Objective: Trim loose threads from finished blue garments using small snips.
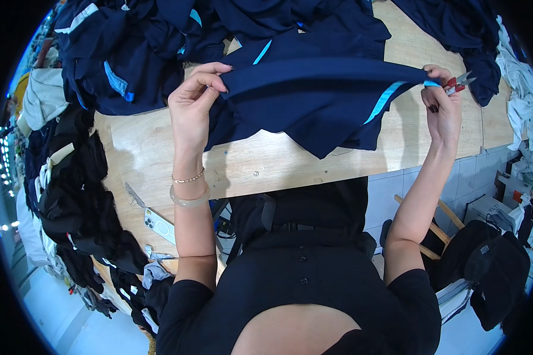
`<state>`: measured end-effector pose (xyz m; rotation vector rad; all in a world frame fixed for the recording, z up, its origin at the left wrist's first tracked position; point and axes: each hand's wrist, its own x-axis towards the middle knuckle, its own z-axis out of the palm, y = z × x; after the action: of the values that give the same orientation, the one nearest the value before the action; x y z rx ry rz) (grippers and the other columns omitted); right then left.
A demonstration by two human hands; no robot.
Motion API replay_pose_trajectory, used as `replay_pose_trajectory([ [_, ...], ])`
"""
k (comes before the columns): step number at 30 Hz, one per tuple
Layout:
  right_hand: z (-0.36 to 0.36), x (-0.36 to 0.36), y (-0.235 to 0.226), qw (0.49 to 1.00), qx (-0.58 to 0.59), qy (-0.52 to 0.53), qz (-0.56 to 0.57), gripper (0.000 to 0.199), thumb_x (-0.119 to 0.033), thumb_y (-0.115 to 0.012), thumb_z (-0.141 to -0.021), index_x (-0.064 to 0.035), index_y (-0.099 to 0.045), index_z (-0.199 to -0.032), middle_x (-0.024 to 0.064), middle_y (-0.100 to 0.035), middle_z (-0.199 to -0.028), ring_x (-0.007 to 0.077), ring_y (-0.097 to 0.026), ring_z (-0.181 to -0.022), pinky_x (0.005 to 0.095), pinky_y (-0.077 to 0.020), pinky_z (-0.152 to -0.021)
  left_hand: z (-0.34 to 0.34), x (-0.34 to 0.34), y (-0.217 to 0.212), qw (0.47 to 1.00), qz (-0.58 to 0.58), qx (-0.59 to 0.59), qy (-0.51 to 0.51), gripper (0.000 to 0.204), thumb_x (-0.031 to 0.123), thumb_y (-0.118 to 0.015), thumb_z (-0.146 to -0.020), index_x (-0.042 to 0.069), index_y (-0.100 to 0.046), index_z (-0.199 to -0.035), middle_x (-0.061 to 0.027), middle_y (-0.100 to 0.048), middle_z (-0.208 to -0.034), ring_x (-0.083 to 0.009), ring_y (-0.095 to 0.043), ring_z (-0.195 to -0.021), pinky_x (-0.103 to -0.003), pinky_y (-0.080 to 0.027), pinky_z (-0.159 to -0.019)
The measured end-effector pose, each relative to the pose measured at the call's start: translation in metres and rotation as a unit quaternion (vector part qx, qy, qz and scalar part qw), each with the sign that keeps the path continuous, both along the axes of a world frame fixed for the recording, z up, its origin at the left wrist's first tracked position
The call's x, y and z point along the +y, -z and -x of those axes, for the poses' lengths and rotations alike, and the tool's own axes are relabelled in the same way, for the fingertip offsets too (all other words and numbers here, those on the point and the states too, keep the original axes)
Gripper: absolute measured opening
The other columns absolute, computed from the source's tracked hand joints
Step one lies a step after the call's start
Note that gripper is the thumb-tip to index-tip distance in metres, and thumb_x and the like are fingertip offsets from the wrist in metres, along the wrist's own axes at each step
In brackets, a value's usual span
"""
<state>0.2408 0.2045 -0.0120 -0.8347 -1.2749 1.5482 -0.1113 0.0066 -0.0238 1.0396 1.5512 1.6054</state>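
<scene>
A navy blue garment piece (314, 89) with light blue strips is stretched between my hands above the wooden table (249, 171). My left hand (194, 97) pinches its left corner between thumb and fingers. My right hand (444, 109) is closed on the right end, where a light blue strip shows at the fingertips. Small red-handled thread snips (458, 84) are also held in my right hand, blades pointing outward to the right. More navy cloth lies on the table behind and under the held piece.
Navy garments (130, 53) with light blue trim are heaped along the far left. Other dark cloth (482, 71) lies far right. Black garments (71, 201) hang along the left edge. A white phone (159, 223) rests on the table near my left forearm. A black bag (497, 278) sits lower right.
</scene>
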Motion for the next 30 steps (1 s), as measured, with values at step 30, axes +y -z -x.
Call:
replay_pose_trajectory([
  [30,0.151,-0.087,0.019,0.938,-0.211,-0.100,-0.256,0.014,0.002,-0.070,-0.075,0.0014,-0.067,-0.088,0.0066,-0.059,-0.077,0.0154,-0.059,-0.066,0.0243,-0.0460,-0.063,-0.035,0.006,0.016,0.999,0.017,0.000,-0.027,0.021,-0.008,-0.056,-0.086,-0.003,-0.062,-0.106,-0.0079,-0.065,-0.102,-0.0120,-0.061,-0.093,-0.023,-0.048,-0.087],
])
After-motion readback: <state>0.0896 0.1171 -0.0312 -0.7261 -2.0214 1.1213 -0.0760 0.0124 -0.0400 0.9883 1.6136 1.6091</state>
